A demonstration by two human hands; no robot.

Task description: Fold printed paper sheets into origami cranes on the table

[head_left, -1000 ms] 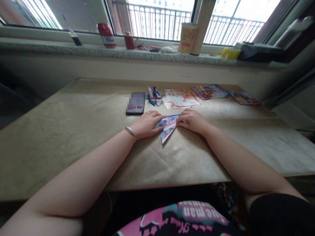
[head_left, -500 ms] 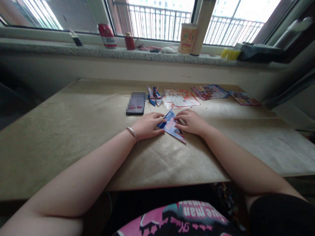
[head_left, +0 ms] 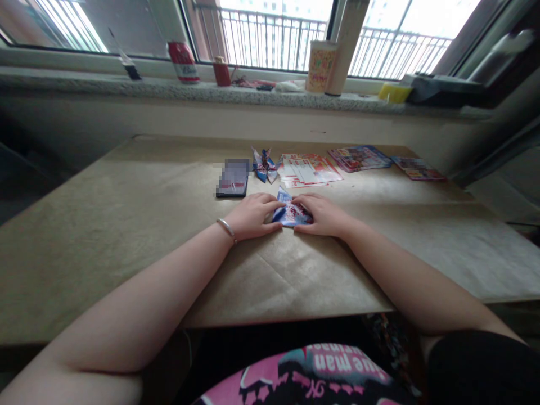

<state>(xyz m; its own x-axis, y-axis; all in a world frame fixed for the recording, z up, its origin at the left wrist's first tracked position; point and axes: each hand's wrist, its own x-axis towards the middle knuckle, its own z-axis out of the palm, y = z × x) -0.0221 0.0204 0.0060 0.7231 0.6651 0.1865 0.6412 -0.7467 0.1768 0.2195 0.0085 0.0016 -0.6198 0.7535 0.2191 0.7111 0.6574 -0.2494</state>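
Both hands flat on a folded paper piece (head_left: 292,214) mid-table, near the front edge of the brown table (head_left: 126,225). Left hand (head_left: 252,215) & right hand (head_left: 319,214) press it w/ fingers curled, not gripping. Phone (head_left: 233,177), 2 folded cranes (head_left: 264,163) & leaflets (head_left: 310,169) lie just behind.

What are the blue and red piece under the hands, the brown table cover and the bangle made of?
The blue and red folded piece under the left hand and right hand looks like thin printed paper: sharp creases. The brown table cover seems matt kraft paper, with fold lines. The silvery bangle is probably metal; it glints.
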